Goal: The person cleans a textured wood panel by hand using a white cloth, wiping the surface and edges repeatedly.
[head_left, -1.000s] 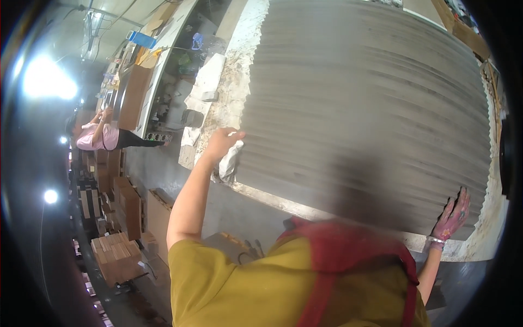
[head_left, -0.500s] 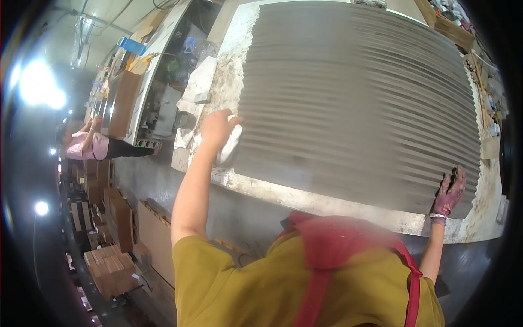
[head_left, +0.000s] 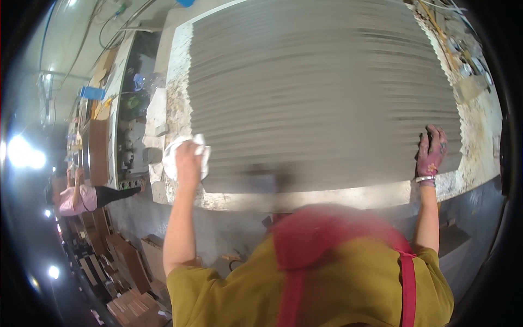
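Observation:
A large grey ridged sheet (head_left: 327, 109) with wavy side edges lies on a white, stained worktop (head_left: 180, 103). At its near left corner my bare left hand (head_left: 188, 162) grips a crumpled white cloth (head_left: 171, 155), which overlaps the sheet's edge. The cloth hides part of my fingertips. Near the sheet's right edge, my right hand (head_left: 431, 150) wears a stained pink glove and rests flat on the ridges, fingers stretched out. A bracelet circles that wrist. Parts of the sheet look smeared and blurred.
White scraps (head_left: 157, 111) lie along the worktop's left side. Assorted tools and clutter (head_left: 463, 62) line the far right. A person in a pink top (head_left: 76, 199) stands at another bench on the left. Stacked brown boards (head_left: 133, 308) are at lower left.
The whole view has turned and shifted. My left hand now presses over the cloth, which looks more spread out around it. My right hand stays on the sheet near its right edge.

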A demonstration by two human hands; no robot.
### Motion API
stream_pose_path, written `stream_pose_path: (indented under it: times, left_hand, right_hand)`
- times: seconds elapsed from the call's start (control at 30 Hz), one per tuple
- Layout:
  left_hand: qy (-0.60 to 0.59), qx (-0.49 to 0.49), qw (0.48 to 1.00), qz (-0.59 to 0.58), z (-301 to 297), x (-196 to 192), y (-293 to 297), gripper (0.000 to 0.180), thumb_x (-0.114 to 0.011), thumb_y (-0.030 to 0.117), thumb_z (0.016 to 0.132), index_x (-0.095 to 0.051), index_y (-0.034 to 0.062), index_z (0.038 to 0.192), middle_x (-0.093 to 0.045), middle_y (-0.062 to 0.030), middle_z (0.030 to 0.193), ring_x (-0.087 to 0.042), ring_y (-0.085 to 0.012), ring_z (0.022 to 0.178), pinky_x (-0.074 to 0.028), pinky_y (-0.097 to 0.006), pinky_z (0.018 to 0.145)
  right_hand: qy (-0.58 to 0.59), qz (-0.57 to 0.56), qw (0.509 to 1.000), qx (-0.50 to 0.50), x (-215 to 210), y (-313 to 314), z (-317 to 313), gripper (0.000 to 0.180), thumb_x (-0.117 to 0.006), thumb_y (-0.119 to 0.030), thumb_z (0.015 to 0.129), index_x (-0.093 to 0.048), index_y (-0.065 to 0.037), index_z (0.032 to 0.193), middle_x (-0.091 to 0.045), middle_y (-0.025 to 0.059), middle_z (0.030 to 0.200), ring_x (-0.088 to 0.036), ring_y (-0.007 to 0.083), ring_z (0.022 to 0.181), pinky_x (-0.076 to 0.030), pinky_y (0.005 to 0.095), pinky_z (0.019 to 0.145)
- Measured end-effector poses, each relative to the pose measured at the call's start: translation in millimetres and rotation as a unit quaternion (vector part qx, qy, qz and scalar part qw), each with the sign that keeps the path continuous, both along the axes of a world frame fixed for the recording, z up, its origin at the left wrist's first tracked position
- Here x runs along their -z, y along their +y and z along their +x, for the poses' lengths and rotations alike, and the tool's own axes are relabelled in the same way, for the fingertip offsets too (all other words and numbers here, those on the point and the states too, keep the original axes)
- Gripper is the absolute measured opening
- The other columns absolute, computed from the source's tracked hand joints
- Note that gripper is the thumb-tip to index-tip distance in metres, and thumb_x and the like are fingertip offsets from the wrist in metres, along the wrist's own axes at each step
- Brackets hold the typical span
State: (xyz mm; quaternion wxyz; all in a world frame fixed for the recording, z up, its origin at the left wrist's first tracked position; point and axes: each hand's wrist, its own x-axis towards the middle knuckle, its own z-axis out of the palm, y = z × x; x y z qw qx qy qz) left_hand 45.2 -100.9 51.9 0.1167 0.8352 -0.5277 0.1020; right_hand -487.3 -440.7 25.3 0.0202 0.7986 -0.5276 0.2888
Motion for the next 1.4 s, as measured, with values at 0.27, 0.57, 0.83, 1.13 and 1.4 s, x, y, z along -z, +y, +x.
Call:
stream_pose_path:
  times: [0.27, 0.57, 0.83, 1.13, 1.4]
  left_hand:
    - [0.199, 0.289, 0.933, -0.084, -182.5, -24.7, -175.5, 0.034, -0.066, 0.001, 0.069, -0.06, 0.0035, 0.103, -0.059, -0.0148, 0.105, -0.056, -0.0359, 0.1, -0.045, -0.042, 0.086]
    - [0.054, 0.244, 0.968, 0.03, -174.8, 4.4, -179.3, 0.035, -0.062, -0.002, 0.065, -0.059, 0.008, 0.099, -0.056, -0.0087, 0.101, -0.053, -0.0303, 0.098, -0.044, -0.041, 0.079]
    - [0.001, 0.163, 0.986, 0.036, -95.9, -10.0, -116.7, 0.026, -0.064, 0.002, 0.068, -0.059, 0.0075, 0.093, -0.056, -0.0123, 0.094, -0.054, -0.0317, 0.085, -0.046, -0.041, 0.073]
    - [0.005, 0.298, 0.953, -0.057, -240.1, 16.1, -233.0, 0.014, -0.057, 0.009, 0.073, -0.051, 0.0075, 0.086, -0.053, -0.0094, 0.091, -0.055, -0.0275, 0.088, -0.045, -0.039, 0.07]
    - [0.001, 0.162, 0.984, -0.071, -96.4, 14.1, -117.2, 0.03, -0.062, -0.005, 0.061, -0.06, 0.0045, 0.089, -0.058, -0.0147, 0.095, -0.055, -0.0345, 0.097, -0.045, -0.043, 0.082]
  right_hand:
    - [0.004, 0.005, 1.0, 0.004, -2.7, -1.5, -6.0, 0.028, -0.058, -0.021, 0.087, -0.062, -0.006, 0.11, -0.057, 0.0175, 0.116, -0.05, 0.0357, 0.114, -0.037, 0.0442, 0.098]
    - [0.026, -0.026, 0.999, 0.017, 7.7, -0.6, -11.8, 0.027, -0.057, -0.022, 0.088, -0.061, -0.009, 0.111, -0.057, 0.0171, 0.115, -0.05, 0.0364, 0.113, -0.038, 0.0442, 0.097]
    - [0.014, -0.019, 0.999, 0.024, 4.9, -1.4, -10.3, 0.032, -0.059, -0.022, 0.084, -0.061, -0.009, 0.113, -0.055, 0.0159, 0.119, -0.048, 0.0356, 0.116, -0.033, 0.0449, 0.102]
    - [0.038, -0.037, 0.999, 0.011, 14.2, -6.8, -17.5, 0.028, -0.056, -0.024, 0.089, -0.061, -0.011, 0.113, -0.057, 0.0144, 0.119, -0.051, 0.0332, 0.116, -0.037, 0.0421, 0.099]
    - [0.042, -0.033, 0.998, 0.014, 8.9, -5.3, -14.5, 0.029, -0.054, -0.025, 0.091, -0.061, -0.008, 0.113, -0.059, 0.0167, 0.118, -0.051, 0.0342, 0.116, -0.038, 0.0425, 0.098]
